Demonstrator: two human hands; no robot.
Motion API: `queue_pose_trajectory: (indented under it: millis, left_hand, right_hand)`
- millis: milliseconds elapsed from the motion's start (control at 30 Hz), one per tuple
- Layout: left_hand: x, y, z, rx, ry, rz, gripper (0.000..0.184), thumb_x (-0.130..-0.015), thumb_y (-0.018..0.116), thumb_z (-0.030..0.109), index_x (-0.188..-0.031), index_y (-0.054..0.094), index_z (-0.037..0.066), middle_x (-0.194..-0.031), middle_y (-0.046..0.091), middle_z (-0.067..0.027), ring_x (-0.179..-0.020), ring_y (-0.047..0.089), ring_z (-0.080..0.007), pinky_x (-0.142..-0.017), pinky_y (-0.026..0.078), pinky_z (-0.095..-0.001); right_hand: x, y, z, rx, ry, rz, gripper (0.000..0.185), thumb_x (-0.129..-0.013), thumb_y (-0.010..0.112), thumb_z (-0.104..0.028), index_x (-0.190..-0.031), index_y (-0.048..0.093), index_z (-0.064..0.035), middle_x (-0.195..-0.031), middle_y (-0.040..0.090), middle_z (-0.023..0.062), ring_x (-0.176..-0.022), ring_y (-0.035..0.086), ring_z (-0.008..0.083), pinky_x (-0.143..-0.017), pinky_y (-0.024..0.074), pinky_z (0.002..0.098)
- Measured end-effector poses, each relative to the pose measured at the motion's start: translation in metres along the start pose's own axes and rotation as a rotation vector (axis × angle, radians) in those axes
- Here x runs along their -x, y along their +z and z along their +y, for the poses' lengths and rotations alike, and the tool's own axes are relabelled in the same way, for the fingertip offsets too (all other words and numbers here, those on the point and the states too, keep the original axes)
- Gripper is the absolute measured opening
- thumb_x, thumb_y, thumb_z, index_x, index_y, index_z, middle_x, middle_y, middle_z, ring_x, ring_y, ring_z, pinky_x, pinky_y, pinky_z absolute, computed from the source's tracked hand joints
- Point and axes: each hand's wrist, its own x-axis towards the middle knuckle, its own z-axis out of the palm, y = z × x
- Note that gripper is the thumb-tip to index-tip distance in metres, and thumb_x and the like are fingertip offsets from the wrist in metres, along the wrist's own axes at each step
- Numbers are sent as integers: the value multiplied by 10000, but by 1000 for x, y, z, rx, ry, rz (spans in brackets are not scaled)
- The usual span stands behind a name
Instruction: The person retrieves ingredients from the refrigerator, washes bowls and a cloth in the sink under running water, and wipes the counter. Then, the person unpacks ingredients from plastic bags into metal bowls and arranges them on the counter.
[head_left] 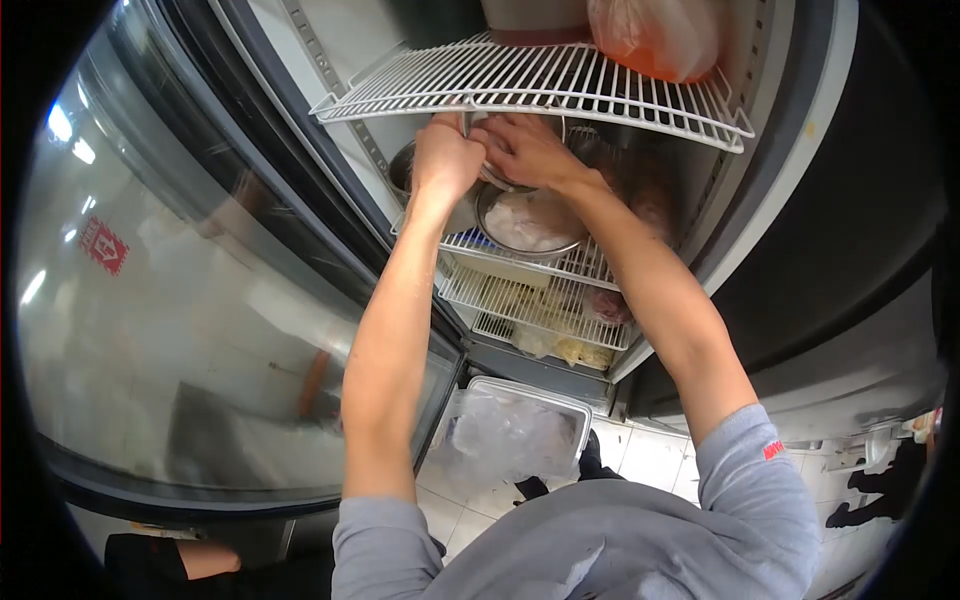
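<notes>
Inside an open refrigerator, both of my arms reach under the upper wire shelf (520, 95). My left hand (447, 158) is closed at the left side of a round metal bowl (510, 186), its fingertips partly hidden. Against the same bowl, my right hand (527, 150) has its fingers bent over the near side, and its grip is partly out of sight. Just below and nearer to me sits a second metal bowl (527, 254) holding pale white food (535, 222). That bowl rests on a middle wire shelf (590, 262).
The glass door (200, 300) stands open on the left. A red-orange plastic bag (660, 40) and containers occupy the top shelf. Lower wire shelves (540, 305) hold bagged food. On the tiled floor is a white tub (575, 410) with clear plastic. Other people's legs show at both edges.
</notes>
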Motion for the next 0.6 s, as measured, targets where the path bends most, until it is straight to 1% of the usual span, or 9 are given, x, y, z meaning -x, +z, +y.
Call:
queue_pose_trajectory:
  millis: [67, 133, 200, 233, 267, 300, 433, 533, 600]
  left_hand:
    - [7, 4, 8, -177, 147, 29, 313, -767, 548, 6, -1074, 604, 27, -884, 645, -236, -845, 639, -384, -720, 520, -430]
    - [16, 5, 13, -239, 279, 20, 340, -757, 552, 23, -1092, 601, 58, -910, 628, -248, -874, 609, -411, -770, 488, -450]
    - [21, 8, 7, -393, 469, 89, 254, -764, 575, 44, -1016, 603, 66, -1032, 630, -179, -864, 612, -401, -761, 507, -469]
    - [23, 8, 4, -416, 551, 109, 219, -766, 579, 49, -983, 600, 69, -1074, 623, -158, -841, 615, -402, -749, 516, -473]
    - [26, 6, 1, -439, 630, 127, 183, -768, 583, 53, -949, 597, 73, -1117, 617, -137, -817, 618, -404, -738, 524, -477]
    - [30, 2, -3, -522, 686, 128, 77, -769, 582, 48, -835, 553, 76, -1232, 581, -73, -724, 645, -362, -624, 560, -426]
    - [45, -14, -11, -544, 941, 198, 98, -757, 574, 2, -758, 494, 58, -1298, 551, -73, -702, 685, -259, -508, 557, -315]
    - [67, -19, -12, -403, 888, 278, 134, -733, 593, -18, -720, 476, 45, -1298, 551, -76, -723, 689, -258, -538, 568, -321]
    - [83, -27, -10, -363, 831, 329, 203, -698, 627, -52, -675, 444, 32, -1299, 550, -104, -769, 684, -258, -554, 558, -306]
  right_hand:
    - [14, 5, 3, 77, -46, 81, 398, -935, 485, -343, -1183, 566, -42, -1234, 514, 189, -1166, 467, 345, -996, 365, 399]
    - [24, -4, 5, -54, 29, -29, 395, -937, 491, -312, -1204, 548, -26, -1267, 487, 175, -1213, 436, 322, -1029, 338, 386]
    - [38, -18, 3, -249, 96, -89, 390, -935, 491, -296, -1213, 541, -28, -1279, 485, 175, -1217, 439, 316, -1030, 340, 384]
    - [51, -29, -11, -217, 237, 39, 360, -918, 503, -220, -1218, 538, -24, -1271, 507, 181, -1185, 481, 313, -999, 379, 381]
    - [63, -39, -3, -200, 248, 90, 380, -858, 536, -180, -1220, 557, -66, -1254, 520, 195, -1178, 490, 341, -986, 396, 393]
    - [76, -40, -1, -13, 183, 303, 398, -816, 579, -152, -1205, 571, -67, -1120, 599, 195, -1049, 573, 364, -894, 460, 387]
    - [147, -66, -53, -75, 542, -89, 454, -780, 680, -280, -1177, 595, -77, -744, 651, 147, -737, 654, 323, -704, 506, 389]
    - [164, -38, -76, -169, 666, -64, 470, -726, 759, -376, -1030, 624, -44, -726, 619, 156, -699, 623, 302, -647, 470, 409]
    - [156, -22, -72, -48, 550, 81, 469, -706, 777, -376, -974, 613, -29, -751, 605, 166, -718, 610, 297, -658, 468, 401]
